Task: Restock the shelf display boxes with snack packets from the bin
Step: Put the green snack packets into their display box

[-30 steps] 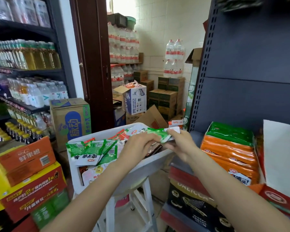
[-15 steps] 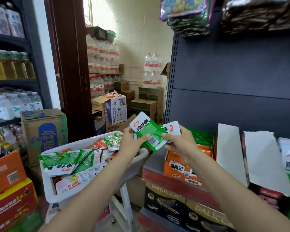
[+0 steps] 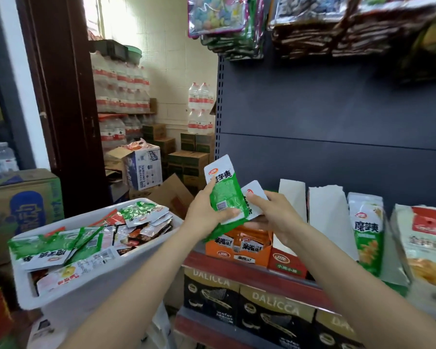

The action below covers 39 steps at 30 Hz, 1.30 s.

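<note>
Holding a small fan of green-and-white foil snack packets point(image 3: 224, 195) between both hands, above the orange cardboard display box point(image 3: 238, 246) on the red-edged shelf point(image 3: 237, 269). Left hand point(image 3: 207, 215) curled round the lower edge of the front packet, thumb across its printed face, fingers hidden behind. Right hand point(image 3: 275, 217) closed on the rear packets, index finger laid along their white edge, remaining fingers wrapped underneath. Front packet tilted slightly left, white top end uppermost. Just below the hands, orange packets standing in the orange box. Down and to the left of the left hand, a white plastic bin point(image 3: 91, 280) heaped with loose green, red and white packets point(image 3: 86, 238), well apart from the shelf boxes. Right of the right hand, two raised white cardboard flaps point(image 3: 330, 217) of open boxes, then a tall green-and-white bag point(image 3: 366, 230) and a pale bag with a red label point(image 3: 423, 243), somewhat blurred. Below the shelf, under both forearms, a row of black cartons lettered DALICCA point(image 3: 249, 313). Behind the hands, a dark grey metal back panel point(image 3: 337, 127).
</note>
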Motion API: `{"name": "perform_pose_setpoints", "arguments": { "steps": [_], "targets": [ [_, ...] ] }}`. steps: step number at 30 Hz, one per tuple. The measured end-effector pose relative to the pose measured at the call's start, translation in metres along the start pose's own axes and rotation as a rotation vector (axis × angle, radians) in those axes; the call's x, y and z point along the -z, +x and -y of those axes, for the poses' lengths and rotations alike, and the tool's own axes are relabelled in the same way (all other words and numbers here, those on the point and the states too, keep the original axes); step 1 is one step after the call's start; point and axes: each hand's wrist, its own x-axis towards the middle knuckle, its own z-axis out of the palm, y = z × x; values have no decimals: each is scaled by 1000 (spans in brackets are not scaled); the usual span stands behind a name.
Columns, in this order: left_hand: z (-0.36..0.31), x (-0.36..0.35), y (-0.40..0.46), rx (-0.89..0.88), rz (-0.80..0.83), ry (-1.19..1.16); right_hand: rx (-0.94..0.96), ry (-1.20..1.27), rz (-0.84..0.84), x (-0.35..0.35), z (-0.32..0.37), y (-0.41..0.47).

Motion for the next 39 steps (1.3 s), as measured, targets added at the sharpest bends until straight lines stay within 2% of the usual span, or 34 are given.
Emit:
{"name": "perform_pose_setpoints", "arguments": {
  "steps": [2, 4, 6, 8, 12, 14, 16, 19, 21, 24, 27, 29, 34, 39],
  "targets": [
    [-3, -1, 0, -7, 69, 6, -4, -37, -55, 13, 1, -5],
    [-7, 0, -2, -60, 226, 102, 8, -41, -106, 25, 0, -9],
    [-11, -2, -4, -112, 405, 189, 30, -33, -115, 32, 2, -12],
    [-14, -9, -6, -135, 468, 225, 41, -43, -97, 35, 3, -14],
    [-23, -27, -13, -103, 383, 247, 40, -48, -110, 35, 2, -15],
    [-25, -33, -13, -193, 313, 427, 46, -29, -113, 36, 1, -15],
    [-31, -36, -14, -309, 199, 503, 76, -51, -68, 38, 2, -18],
    [-41, -39, -11, -346, 44, 385, 164, -118, -29, 46, 6, -23],
    [-45, -40, -10, -294, -11, 197, 212, -143, -62, 54, 6, -24],
    [-51, -54, -6, -215, 89, -111, 217, -64, -172, 69, 6, -25],
    [-66, -79, -4, -165, 170, -214, 236, 9, -180, 91, 7, -31],
    [-76, -99, -1, -179, 154, -211, 261, 11, -220, 111, 7, -35],
    [-104, -148, 9, -238, 119, 0, 367, -66, -442, 150, 11, -44],
    [-130, -190, 16, -206, 197, -119, 418, -82, -564, 186, 14, -45]
  ]
}}
